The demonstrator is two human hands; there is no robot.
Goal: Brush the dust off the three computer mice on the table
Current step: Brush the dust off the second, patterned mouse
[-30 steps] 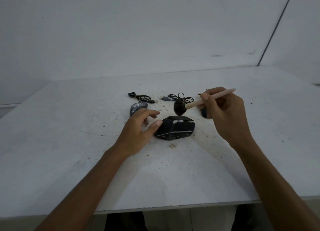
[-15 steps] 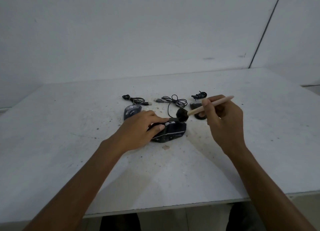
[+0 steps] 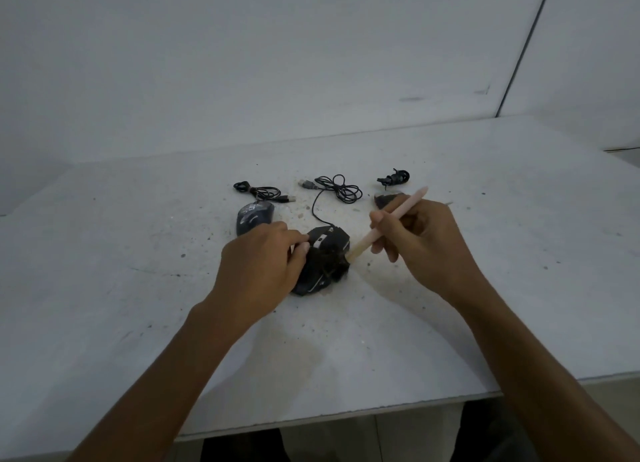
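Three dark mice lie on the white table (image 3: 104,288). My left hand (image 3: 258,271) grips the left side of the black angular middle mouse (image 3: 323,250), covering part of it. A pink-handled brush (image 3: 388,224) is held in my right hand (image 3: 426,247), its dark bristles pressed on the right side of that mouse. A dusty grey-blue mouse (image 3: 252,215) lies just behind my left hand. The third mouse (image 3: 386,200) is mostly hidden behind my right hand.
Coiled black cables lie behind the mice: one (image 3: 259,191) at the left, one (image 3: 337,188) in the middle running to the black mouse, a bundled one (image 3: 396,177) at the right. Dust specks are scattered on the table. The front edge (image 3: 346,413) is near me.
My left hand has closed onto the middle mouse and turned it. The brush has come down from above the mouse onto its right side.
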